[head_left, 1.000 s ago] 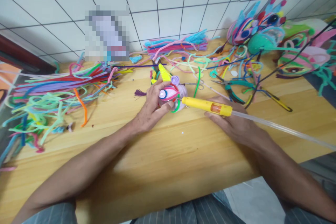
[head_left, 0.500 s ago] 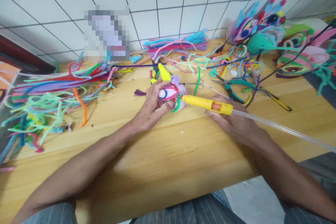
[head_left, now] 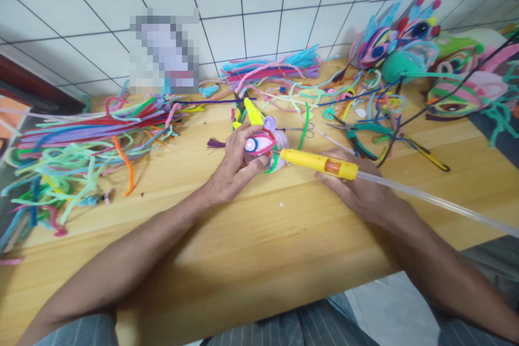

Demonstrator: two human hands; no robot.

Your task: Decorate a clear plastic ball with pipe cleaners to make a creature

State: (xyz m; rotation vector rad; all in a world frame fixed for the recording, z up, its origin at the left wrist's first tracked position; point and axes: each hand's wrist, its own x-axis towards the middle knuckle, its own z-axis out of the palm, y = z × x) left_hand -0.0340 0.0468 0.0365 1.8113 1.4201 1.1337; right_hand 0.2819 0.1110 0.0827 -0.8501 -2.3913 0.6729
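My left hand (head_left: 239, 159) is closed around a pipe-cleaner figure (head_left: 280, 143) on the table. The figure has a white eye shape edged in red with a blue-and-white pupil, lilac coils, a green strip, a yellow horn-like piece and a purple tassel. A yellow hot glue gun (head_left: 318, 162) is gripped in my right hand (head_left: 357, 184), its nozzle at the right side of the eye. A clear glue stick (head_left: 438, 203) sticks out of its back end. The fingers of my right hand are partly hidden behind the gun.
Heaps of coloured pipe cleaners (head_left: 81, 140) cover the left, with another bundle (head_left: 275, 65) by the tiled wall. Green-handled pliers (head_left: 371, 128), loose stems and a dark cable (head_left: 450, 94) lie right. Finished-looking animal heads (head_left: 466, 94) stand at the far right.
The glue gun has shifted very slightly left along the figure. My left hand and the figure stay in place.
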